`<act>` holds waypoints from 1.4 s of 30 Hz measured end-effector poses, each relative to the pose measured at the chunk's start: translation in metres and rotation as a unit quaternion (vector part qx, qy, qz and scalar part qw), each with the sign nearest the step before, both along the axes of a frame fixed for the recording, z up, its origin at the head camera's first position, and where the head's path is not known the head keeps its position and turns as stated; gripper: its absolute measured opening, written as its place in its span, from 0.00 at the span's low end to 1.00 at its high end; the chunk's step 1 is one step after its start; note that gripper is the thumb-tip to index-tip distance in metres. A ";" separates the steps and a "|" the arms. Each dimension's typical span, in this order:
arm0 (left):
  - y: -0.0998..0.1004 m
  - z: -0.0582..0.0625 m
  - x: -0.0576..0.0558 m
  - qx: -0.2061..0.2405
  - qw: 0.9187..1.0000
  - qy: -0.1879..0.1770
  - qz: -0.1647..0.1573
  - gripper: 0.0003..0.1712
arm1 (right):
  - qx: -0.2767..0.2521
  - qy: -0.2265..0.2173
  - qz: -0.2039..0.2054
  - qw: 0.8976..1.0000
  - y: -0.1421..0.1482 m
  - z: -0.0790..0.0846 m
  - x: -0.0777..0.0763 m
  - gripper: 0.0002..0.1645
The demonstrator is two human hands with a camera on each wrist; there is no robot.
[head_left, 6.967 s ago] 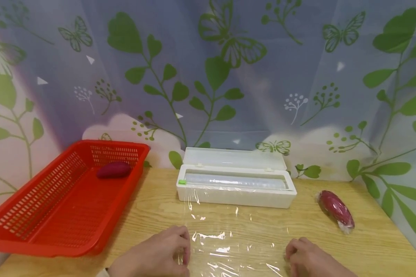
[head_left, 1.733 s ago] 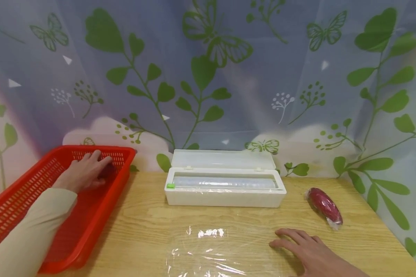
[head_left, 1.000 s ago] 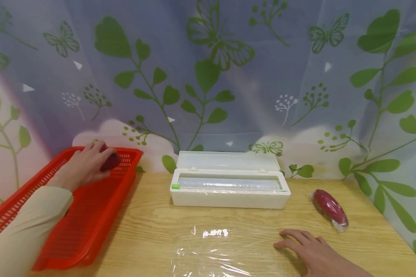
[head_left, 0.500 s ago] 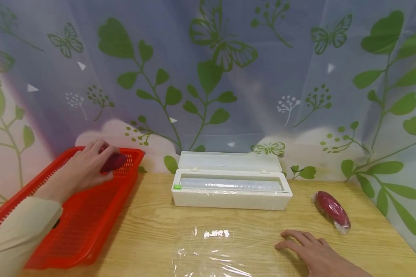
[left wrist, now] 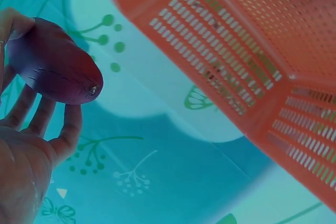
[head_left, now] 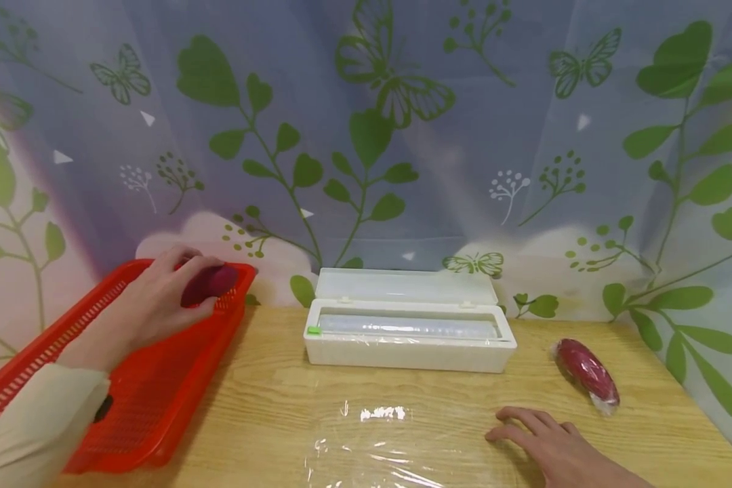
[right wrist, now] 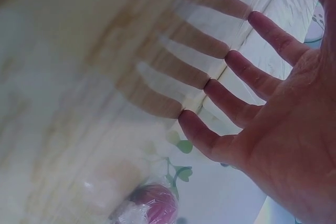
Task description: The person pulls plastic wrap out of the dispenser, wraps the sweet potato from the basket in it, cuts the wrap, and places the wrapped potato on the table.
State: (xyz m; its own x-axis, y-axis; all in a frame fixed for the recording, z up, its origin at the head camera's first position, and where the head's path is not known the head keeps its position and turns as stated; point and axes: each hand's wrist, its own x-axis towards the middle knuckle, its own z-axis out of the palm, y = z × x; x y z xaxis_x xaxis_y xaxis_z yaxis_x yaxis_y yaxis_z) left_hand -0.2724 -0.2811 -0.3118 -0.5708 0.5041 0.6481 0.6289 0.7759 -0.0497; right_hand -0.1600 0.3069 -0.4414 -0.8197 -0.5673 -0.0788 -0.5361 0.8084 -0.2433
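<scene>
My left hand (head_left: 158,301) grips a bare purple sweet potato (head_left: 219,281) at the far end of the red basket (head_left: 183,396), level with its rim. In the left wrist view the thumb and fingers wrap one end of the sweet potato (left wrist: 58,61), and its cracked tip points away from the palm. A sheet of clear cling film (head_left: 390,444) lies on the table before me, creased and shiny. My right hand (head_left: 549,444) rests beside the film's right edge, its fingers spread. In the right wrist view these fingertips (right wrist: 191,121) touch the tabletop.
A white cling film dispenser (head_left: 409,352) stands behind the sheet, lid up, with a roll inside and a green slider at its left end. Right of it lies a sweet potato wrapped in film (head_left: 585,369). A patterned curtain (head_left: 415,169) closes off the back.
Earlier both hands were at the film, which stretched from the dispenser; now the sheet lies separate. My left hand has reached into the basket and lifted the sweet potato, lately shifting slightly right.
</scene>
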 end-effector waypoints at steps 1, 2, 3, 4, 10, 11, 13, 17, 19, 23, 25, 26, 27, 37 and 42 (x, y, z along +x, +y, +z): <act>0.001 0.001 0.001 0.007 1.000 -0.004 0.001 0.34 | 0.000 0.003 0.000 1.000 0.000 0.000 0.000 0.40; 0.003 0.002 0.003 0.013 1.000 -0.011 0.003 0.34 | 0.000 0.004 0.000 1.000 0.000 0.000 0.000 0.40; 0.005 0.003 0.005 0.019 1.000 -0.018 0.007 0.35 | 0.000 0.005 0.000 1.000 0.000 0.000 0.000 0.40; 0.006 0.004 0.007 0.024 0.999 -0.024 0.009 0.35 | 0.000 0.009 0.001 1.000 0.000 0.000 0.000 0.40; 0.016 0.008 0.018 0.042 0.999 -0.028 0.009 0.35 | 0.001 0.018 0.004 1.000 0.001 -0.001 0.001 0.41; 0.018 0.009 0.020 0.043 0.999 -0.022 0.009 0.35 | 0.001 0.016 0.004 1.000 0.001 -0.001 0.001 0.41; 0.021 0.011 0.024 0.048 0.999 -0.014 0.009 0.34 | 0.004 0.018 0.006 1.000 0.001 -0.001 0.001 0.41; 0.028 0.013 0.031 0.055 0.998 -0.013 0.001 0.34 | 0.009 0.024 0.009 1.000 0.002 -0.001 0.001 0.42; 0.032 0.012 0.033 0.060 0.998 -0.019 -0.006 0.33 | 0.010 0.027 0.010 1.000 0.003 -0.001 0.001 0.42; 0.037 0.011 0.035 0.068 0.997 -0.029 -0.009 0.33 | 0.008 0.027 0.011 1.000 0.003 -0.001 0.001 0.42; 0.038 0.010 0.036 0.074 0.997 -0.031 -0.006 0.33 | 0.007 0.022 0.011 1.000 0.003 -0.001 0.001 0.42; 0.038 0.010 0.036 0.078 0.996 -0.031 -0.004 0.34 | 0.007 0.019 0.011 1.000 0.003 -0.001 0.001 0.42; 0.038 0.010 0.037 0.083 0.996 -0.031 -0.003 0.34 | 0.006 0.017 0.011 1.000 0.003 -0.001 0.001 0.42; 0.053 0.011 0.042 0.118 0.992 -0.028 -0.028 0.34 | 0.008 0.044 0.016 0.999 0.005 -0.002 0.003 0.42; 0.062 0.012 0.045 0.116 0.992 -0.032 -0.030 0.33 | 0.013 0.052 0.017 0.998 0.003 -0.002 0.003 0.43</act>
State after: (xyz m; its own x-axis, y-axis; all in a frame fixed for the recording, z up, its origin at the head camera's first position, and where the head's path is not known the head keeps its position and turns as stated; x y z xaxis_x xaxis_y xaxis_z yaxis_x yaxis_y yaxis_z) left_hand -0.2270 -0.2191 -0.2997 -0.5881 0.3802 0.7139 0.6700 0.7234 0.1667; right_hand -0.1567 0.3103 -0.4435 -0.8046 -0.5937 -0.0080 -0.5846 0.7945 -0.1643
